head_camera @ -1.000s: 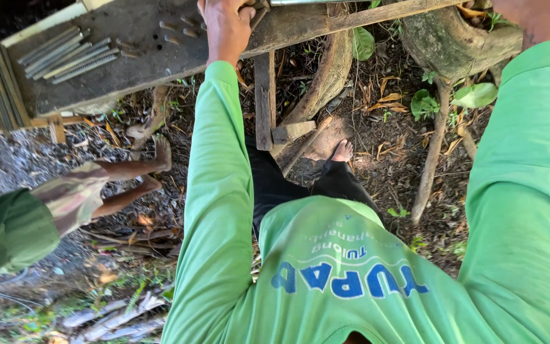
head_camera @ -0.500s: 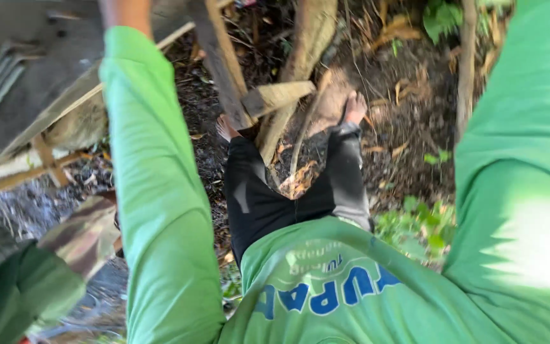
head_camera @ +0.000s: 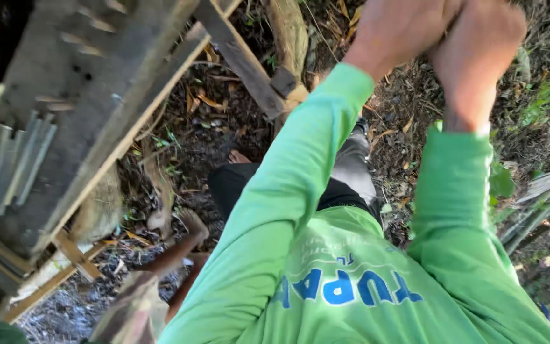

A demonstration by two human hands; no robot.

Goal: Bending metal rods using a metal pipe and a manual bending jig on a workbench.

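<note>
Pressing together above leafy ground, left hand (head_camera: 399, 32) and right hand (head_camera: 479, 48), both hands clenched, grasping nothing visible

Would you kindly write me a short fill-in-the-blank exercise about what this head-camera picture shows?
1. The left hand and right hand are raised close together, and both sleeves are ____ in colour.
2. The grey wooden platform stands to the person's ____.
3. Below, the person's foot on the soil is ____, without a shoe.
4. The ground is strewn with dry ____.

Missing words: green; left; bare; leaves
</note>
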